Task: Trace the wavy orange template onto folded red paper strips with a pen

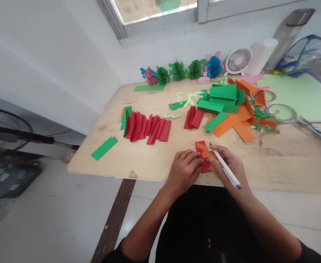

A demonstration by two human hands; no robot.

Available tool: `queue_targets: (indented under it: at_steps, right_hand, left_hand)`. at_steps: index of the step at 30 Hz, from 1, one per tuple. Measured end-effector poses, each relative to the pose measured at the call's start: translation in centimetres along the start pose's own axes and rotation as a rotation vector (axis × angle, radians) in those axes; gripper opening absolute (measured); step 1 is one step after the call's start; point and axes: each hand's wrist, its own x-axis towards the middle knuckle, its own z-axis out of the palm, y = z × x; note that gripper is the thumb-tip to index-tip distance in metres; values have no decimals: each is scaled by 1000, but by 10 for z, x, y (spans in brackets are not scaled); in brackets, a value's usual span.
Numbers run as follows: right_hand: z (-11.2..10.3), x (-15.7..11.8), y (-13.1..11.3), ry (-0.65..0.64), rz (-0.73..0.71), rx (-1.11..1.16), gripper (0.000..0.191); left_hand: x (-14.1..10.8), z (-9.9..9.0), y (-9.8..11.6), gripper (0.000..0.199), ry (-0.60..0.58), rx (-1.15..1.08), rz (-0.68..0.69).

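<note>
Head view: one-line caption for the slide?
Left hand on red paper with an orange cutout on top, right hand holding a white pen; folded red strips lie nearby.

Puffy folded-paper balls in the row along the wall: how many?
5. Left to right: pink ball at the far left, left green ball, middle green ball, right green ball, then blue ball nearest the white fan. None looks hidden.

Soft, fairly bright daylight seems to enter by the window [155, 10], whose pane is washed out toward white. Shadows on the worktop [149, 160] are faint; the floor [53, 212] carries a pale glare spot, and the left edge looks blurred and stretched.
</note>
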Motion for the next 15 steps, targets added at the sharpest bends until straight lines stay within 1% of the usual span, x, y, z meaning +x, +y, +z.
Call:
queue_targets:
  at_steps: [4, 8, 11, 15]
  right_hand:
    - [0, 1, 2, -40, -29, -27, 40]
    - [-5, -6, 5, -78, -93, -102, 36]
    - [-9, -14, 10, -75, -169, -196, 31]
    - [-15, -21, 17, -27, -326, -311, 27]
  left_hand:
    - [-1, 2, 1, 17, 53, -30, -5]
    - [-1, 1, 1, 17, 45, -46, -22]
    - [0, 0, 1, 17, 20, -51, -26]
    - [1, -1, -1, 15, 2, -43, -19]
